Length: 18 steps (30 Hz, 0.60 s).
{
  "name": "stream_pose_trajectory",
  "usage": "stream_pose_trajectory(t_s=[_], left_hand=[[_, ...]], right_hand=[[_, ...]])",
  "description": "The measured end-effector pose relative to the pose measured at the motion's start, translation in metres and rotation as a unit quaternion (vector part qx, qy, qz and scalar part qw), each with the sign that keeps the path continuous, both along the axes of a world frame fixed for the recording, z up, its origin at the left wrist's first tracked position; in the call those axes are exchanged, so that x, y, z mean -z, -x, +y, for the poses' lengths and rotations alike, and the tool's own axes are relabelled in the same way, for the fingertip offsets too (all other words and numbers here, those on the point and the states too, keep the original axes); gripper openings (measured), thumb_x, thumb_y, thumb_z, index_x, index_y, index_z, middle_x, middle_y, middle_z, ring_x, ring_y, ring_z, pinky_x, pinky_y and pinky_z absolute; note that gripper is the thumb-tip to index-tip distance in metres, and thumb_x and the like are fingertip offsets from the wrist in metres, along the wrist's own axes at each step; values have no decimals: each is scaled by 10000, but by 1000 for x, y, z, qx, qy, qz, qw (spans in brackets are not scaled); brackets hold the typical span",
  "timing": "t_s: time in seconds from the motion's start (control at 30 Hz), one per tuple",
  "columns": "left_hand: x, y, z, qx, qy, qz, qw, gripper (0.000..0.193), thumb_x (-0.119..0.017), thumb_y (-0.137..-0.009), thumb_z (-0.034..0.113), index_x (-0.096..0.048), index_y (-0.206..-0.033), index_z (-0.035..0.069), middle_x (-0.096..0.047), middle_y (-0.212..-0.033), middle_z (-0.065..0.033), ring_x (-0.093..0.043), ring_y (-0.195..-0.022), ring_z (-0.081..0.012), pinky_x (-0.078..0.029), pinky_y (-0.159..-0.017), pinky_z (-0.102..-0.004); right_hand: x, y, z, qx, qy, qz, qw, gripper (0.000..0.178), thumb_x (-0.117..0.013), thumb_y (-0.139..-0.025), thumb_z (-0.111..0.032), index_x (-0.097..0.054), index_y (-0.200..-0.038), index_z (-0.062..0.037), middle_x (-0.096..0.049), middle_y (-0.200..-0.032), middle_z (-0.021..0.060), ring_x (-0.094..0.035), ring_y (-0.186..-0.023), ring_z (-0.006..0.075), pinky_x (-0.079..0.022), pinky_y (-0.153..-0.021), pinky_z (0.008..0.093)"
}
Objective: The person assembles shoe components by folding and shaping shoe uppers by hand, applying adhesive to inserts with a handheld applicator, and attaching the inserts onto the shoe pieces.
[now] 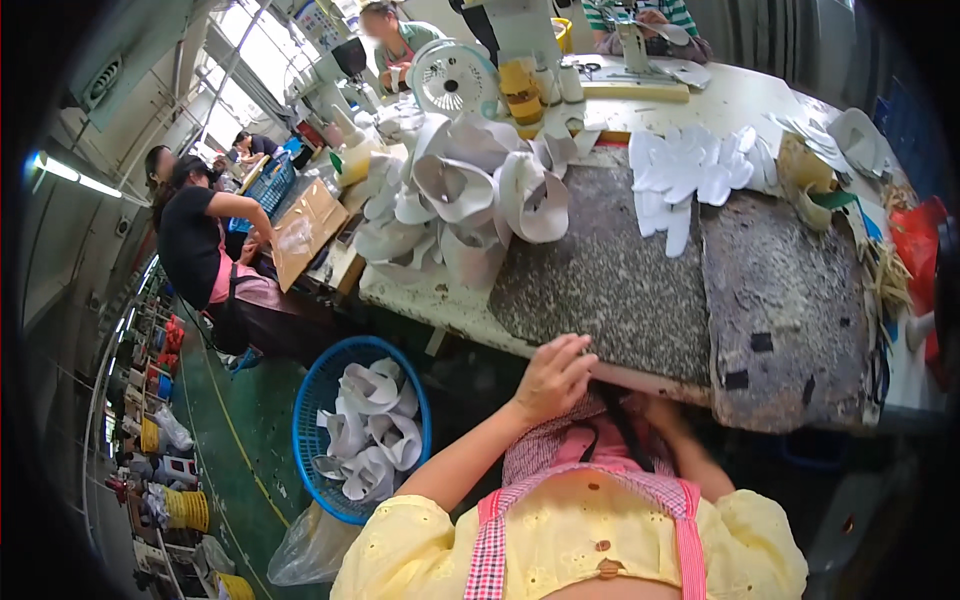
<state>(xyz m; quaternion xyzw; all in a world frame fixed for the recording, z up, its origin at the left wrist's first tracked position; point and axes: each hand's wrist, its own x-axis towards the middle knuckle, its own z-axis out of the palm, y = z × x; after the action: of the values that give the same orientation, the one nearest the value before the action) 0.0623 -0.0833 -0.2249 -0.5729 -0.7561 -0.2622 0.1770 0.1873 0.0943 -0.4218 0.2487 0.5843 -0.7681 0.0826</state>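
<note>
My left hand (558,378) rests on the front edge of the work table, fingers loosely laid over the border of a speckled dark mat (620,270). It holds nothing that I can see. My right hand (655,408) is low under the table's front edge, by my apron. Its fingers are hidden, so what it holds, if anything, does not show. Curled white shoe-upper-like pieces (465,190) are piled left of the mat. Flat white cut pieces (690,165) lie fanned out at the mat's far side.
A blue basket (428,420) with more curled white pieces stands on the floor to my left. A worn dark board (785,310) lies right of the mat. A white fan (455,75) and a sewing machine (632,45) stand at the back. Co-workers sit left and across.
</note>
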Motion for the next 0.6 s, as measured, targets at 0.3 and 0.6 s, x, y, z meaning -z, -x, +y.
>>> stream_pose_trajectory(t_s=[0.3, 0.6], left_hand=[[-36, 37, -31, -142, -38, -55, 988, 361, -595, -678, 81, -506, -1027, 60, -465, -1108, -140, -428, -1020, -315, -347, -874, -380], [-108, 175, 54, -246, -180, -197, 932, 333, -565, -726, 140, -530, -1044, 45, -562, -991, -142, -545, -862, -255, -415, -772, -318]], right_hand=[[-142, -64, -11, -276, -475, 49, 835, 416, -597, -695, -320, -481, -994, -56, -546, -932, 193, -521, -869, 384, -426, -705, 437], [-280, -73, 59, -471, -298, 307, 772, 338, -562, -760, -244, -504, -1063, -106, -525, -876, 110, -515, -815, 286, -424, -720, 362]])
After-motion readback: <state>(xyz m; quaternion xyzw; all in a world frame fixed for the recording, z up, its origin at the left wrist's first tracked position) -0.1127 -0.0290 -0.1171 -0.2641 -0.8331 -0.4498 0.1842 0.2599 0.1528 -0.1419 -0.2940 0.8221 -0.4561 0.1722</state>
